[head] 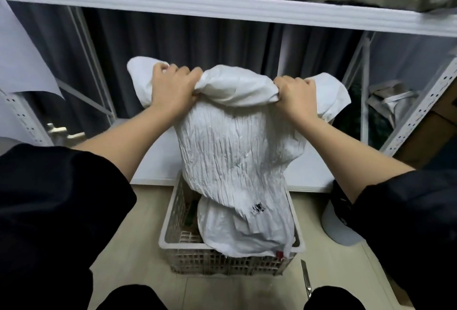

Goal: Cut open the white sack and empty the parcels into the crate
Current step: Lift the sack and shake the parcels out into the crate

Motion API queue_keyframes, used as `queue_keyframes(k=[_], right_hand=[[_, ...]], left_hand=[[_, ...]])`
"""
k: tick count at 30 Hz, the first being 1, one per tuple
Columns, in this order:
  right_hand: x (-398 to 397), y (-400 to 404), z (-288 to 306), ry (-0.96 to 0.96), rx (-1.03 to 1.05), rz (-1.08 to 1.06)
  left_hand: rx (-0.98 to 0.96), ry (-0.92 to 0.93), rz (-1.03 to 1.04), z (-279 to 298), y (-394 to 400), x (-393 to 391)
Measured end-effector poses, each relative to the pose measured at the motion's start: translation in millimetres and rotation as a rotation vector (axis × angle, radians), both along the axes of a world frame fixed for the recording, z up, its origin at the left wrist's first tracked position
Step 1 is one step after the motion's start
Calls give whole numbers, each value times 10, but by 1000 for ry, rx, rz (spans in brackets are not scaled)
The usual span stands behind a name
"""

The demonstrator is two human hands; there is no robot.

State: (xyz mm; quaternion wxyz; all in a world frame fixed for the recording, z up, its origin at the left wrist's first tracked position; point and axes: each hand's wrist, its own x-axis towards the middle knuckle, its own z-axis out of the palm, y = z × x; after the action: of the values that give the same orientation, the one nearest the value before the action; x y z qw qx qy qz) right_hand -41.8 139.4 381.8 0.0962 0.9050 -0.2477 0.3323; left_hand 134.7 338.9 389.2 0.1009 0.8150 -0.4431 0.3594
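Observation:
The white sack (237,151) hangs upside down over the pale plastic crate (173,213) on the floor, its lower end down inside the crate. My left hand (173,87) grips one bunched corner of the sack's upper end. My right hand (298,95) grips the other corner. A white parcel (237,233) bulges out of the sack's lower end into the crate. Other parcels are hidden under it.
A box cutter (306,278) lies on the floor right of the crate. A white metal shelf (222,7) spans overhead with a green item and a grey bag on it. Shelf uprights stand left and right. A white cap (338,228) lies at right.

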Motion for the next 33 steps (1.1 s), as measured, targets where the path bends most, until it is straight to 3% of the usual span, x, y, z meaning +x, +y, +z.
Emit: queue_keyframes(k=[10,15,20,23,25,29,33], right_hand=[[176,114,889,-284,-117,-38],[164,42,605,-81,-22,-21],[81,27,543,-4,-30,-59],[11,66,474,-31,-169,27],[4,158,403,65,-255,124],[75,221,244,287,-168,118],[103,215,133,341,-93,143]], left_hand=[[-284,-154,61,883,99,100],[-80,-19,11,638,61,63],[-63,39,9,531,8,75],[-45,229,48,569,-8,58],[51,435,51,655,27,28],[97,1055,-184,776,103,-72],[50,1366,-159,691,154,-227]])
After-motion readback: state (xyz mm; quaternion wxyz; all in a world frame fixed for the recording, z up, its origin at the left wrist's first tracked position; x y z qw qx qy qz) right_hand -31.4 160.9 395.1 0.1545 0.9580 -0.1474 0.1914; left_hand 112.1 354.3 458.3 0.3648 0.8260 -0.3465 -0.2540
